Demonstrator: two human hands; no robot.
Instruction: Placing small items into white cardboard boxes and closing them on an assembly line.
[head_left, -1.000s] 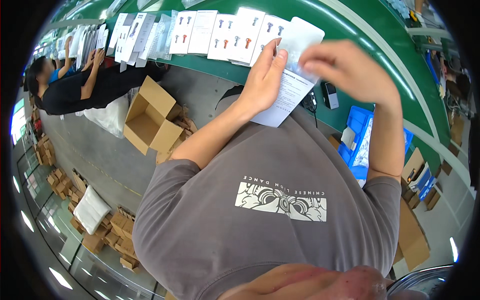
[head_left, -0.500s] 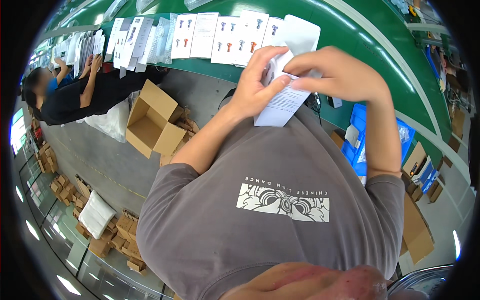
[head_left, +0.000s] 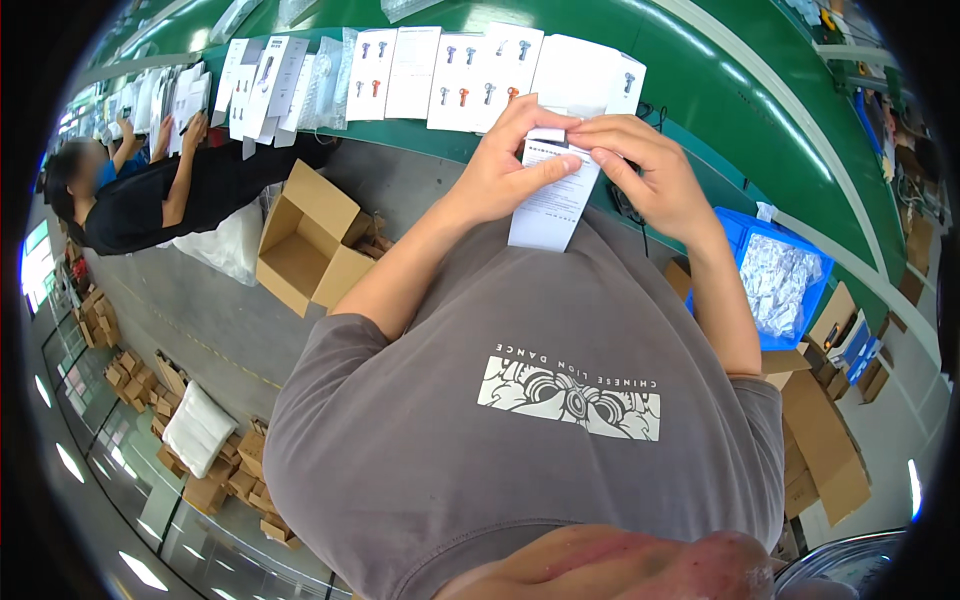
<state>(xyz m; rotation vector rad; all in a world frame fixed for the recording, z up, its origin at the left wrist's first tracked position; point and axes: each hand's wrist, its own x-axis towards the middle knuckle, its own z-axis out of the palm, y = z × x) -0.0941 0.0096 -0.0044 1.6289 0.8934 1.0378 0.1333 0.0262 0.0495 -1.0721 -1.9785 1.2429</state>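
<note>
A narrow white carton with small print on its side stands close against my shirt, at the edge of the green worktable. My left hand is wrapped round its left side, thumb laid across the printed face. On the right, my right hand grips its upper end, fingers meeting my left fingertips over the top and thumb near the upper right edge. The fingers partly cover the carton's top, so I cannot tell whether it is fully folded down. Behind it lies a row of white cartons printed with small handheld devices.
A blue bin holding silvery packets stands at right. An open brown cardboard box is on the floor at left, with more cardboard behind. A co-worker handles cartons at the table's far left. Black cables hang by the table edge.
My right hand has come down and inward, its elbow lowered, onto the carton's top. The raised flap there no longer stands up as before. More of the blue bin shows.
</note>
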